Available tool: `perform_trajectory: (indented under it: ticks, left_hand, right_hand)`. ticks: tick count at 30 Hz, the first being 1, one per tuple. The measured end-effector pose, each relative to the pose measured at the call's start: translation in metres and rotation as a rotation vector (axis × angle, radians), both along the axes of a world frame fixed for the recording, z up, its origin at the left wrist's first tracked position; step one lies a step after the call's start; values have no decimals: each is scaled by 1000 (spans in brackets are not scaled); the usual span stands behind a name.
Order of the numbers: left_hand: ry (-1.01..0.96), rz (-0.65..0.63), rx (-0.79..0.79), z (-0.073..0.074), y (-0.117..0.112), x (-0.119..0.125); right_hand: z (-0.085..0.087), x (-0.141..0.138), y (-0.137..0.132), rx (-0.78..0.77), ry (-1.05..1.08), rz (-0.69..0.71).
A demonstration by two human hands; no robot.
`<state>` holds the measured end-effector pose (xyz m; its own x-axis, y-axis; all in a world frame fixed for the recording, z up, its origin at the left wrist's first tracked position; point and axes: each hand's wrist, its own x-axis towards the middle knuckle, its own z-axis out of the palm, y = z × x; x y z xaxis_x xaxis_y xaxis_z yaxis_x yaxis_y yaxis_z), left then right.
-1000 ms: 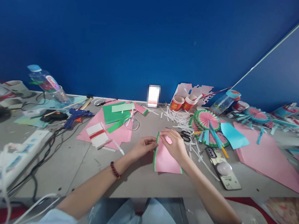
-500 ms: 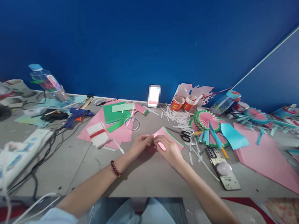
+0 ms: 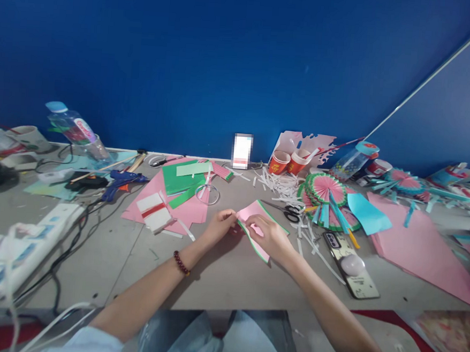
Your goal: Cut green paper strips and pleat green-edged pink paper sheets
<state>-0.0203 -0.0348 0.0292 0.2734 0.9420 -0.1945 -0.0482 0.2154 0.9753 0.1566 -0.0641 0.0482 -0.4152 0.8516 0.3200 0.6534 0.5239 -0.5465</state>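
Observation:
A sheet of pink paper (image 3: 261,247) with green edges is held up off the middle of the table, its near green edge now showing below my fingers. My left hand (image 3: 222,224) pinches the sheet's left corner between thumb and fingers. Over the middle of the paper, my right hand (image 3: 270,234) has its fingers bent together on the sheet; they hide part of it. Just beyond the paper's right end lie black-handled scissors (image 3: 291,214). A round pink-and-green pleated paper fan (image 3: 326,190) rests further right.
Pink and green sheets (image 3: 182,179), a clear ring (image 3: 207,195) and a blue glue gun (image 3: 121,181) lie to the left. White paper shreds (image 3: 278,184) and red paper cups (image 3: 279,162) stand behind. A phone (image 3: 351,270) and pink sheets (image 3: 415,247) lie right. Cables trail from a power strip (image 3: 32,247).
The pink sheet's near part has come into view under my right hand. My left hand has shifted slightly left, and the two hands are a little further apart.

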Motion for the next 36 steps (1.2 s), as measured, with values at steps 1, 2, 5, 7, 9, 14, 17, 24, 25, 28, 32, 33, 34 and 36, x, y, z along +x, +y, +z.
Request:
perform_trajectory:
  ticks: [1, 2, 5, 7, 9, 14, 17, 24, 25, 28, 32, 33, 34, 36]
  left_hand:
    - [3, 2, 1, -1, 0, 0]
    - [3, 5, -1, -1, 1, 0]
    - [1, -1, -10, -3, 1, -1]
    - [10, -10, -7, -3, 1, -1]
    - [23, -15, 0, -2, 1, -1]
    - [42, -4, 5, 1, 1, 0]
    - [21, 16, -17, 2, 1, 0]
    - [-8, 14, -40, 1, 3, -3]
    - [-3, 11, -38, 1, 3, -3]
    - [6, 21, -46, 2, 3, -3]
    - [-6, 12, -36, 0, 5, -4]
    - [-14, -6, -34, -2, 6, -4]
    - [-24, -22, -29, -4, 6, -4]
    - [-38, -43, -14, -7, 7, -4]
  right_hand:
    - [1, 0, 0, 1, -4, 6]
    - [1, 0, -1, 4, -7, 8]
    - [2, 2, -1, 5, -17, 9]
    - [2, 3, -2, 3, -20, 4]
    - [0, 4, -3, -7, -24, 2]
    - [-3, 9, -6, -43, -11, 13]
    - [-3, 11, -9, -46, 8, 25]
    - [-5, 16, -17, -60, 12, 52]
    - [-6, 17, -17, -66, 14, 53]
    - [-8, 17, -18, -72, 33, 40]
    - [-8, 16, -17, -94, 107, -10]
    - [-7, 15, -16, -108, 131, -15]
    - [-6, 13, -14, -124, 149, -9]
    - [-3, 11, -10, -156, 154, 27]
